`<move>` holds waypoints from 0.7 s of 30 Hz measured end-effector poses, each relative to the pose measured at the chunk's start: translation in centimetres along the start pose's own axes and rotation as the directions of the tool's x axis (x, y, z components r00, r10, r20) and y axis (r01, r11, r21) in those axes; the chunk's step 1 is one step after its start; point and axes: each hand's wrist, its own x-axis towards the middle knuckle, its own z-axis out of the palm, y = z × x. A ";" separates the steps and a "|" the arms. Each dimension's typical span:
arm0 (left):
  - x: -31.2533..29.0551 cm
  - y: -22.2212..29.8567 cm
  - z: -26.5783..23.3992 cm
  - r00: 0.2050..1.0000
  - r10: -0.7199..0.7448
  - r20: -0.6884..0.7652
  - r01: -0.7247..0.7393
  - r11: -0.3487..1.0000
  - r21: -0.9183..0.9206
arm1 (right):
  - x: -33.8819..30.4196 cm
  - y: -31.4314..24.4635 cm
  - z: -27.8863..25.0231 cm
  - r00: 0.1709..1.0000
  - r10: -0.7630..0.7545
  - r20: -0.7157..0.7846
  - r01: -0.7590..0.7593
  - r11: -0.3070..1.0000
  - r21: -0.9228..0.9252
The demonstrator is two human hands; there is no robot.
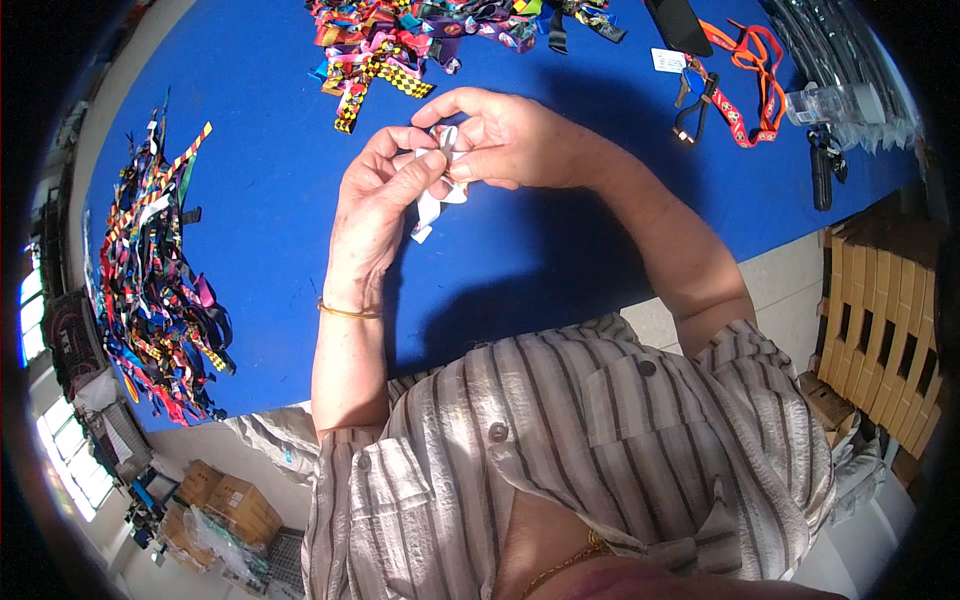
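Note:
Over the blue table, my two hands meet at a small white ribbon strip [428, 210] with some printed colour on it. My left hand [373, 195] pinches it between thumb and fingers from the left side. From the right, my right hand [525, 138] grips the upper part of the same strip with thumb and forefinger. One end of the ribbon hangs down below my fingers. A loop of it shows between the fingertips, and the rest is hidden by them. Just beyond my hands lies a heap of colourful printed ribbon pieces [385, 75].
A long pile of mixed patterned ribbons [160, 290] lies along the left of the blue table [270, 250]. At the far right are a black phone [680, 25], a red-orange lanyard [738, 125] with keys, a clear plastic bottle [830, 104] and plastic-wrapped black items [845, 60].

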 end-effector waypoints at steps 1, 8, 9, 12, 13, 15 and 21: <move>0.0 0.0 0.0 1.000 -0.011 0.006 0.011 1.000 0.019 | -0.1 -0.1 -0.1 1.000 0.000 0.000 0.000 1.000 0.001; -0.2 -0.4 -0.4 0.995 -0.021 0.093 0.015 0.998 0.068 | 0.2 0.5 -0.9 0.993 0.063 0.103 -0.063 0.998 0.005; -0.3 -0.3 -0.4 0.996 -0.021 0.091 0.015 0.998 0.068 | 0.2 0.3 -0.9 0.990 0.084 0.117 -0.083 0.996 -0.015; -0.3 -0.4 0.1 0.995 -0.034 0.094 0.026 0.996 0.083 | 0.1 1.2 -1.4 0.988 0.077 0.136 -0.079 0.997 0.013; -0.4 -0.3 0.2 0.996 -0.019 0.087 0.010 0.994 0.104 | 0.0 0.7 -1.3 0.988 0.076 0.138 -0.079 0.997 0.013; -0.7 -0.2 0.2 0.997 -0.002 0.078 -0.008 0.992 0.126 | -0.2 -0.6 -1.1 0.983 0.167 0.073 -0.168 0.986 0.018; -0.9 0.1 0.5 1.000 0.024 -0.003 -0.023 0.980 0.199 | -0.3 -0.6 -1.3 0.975 0.220 -0.022 -0.220 0.974 -0.046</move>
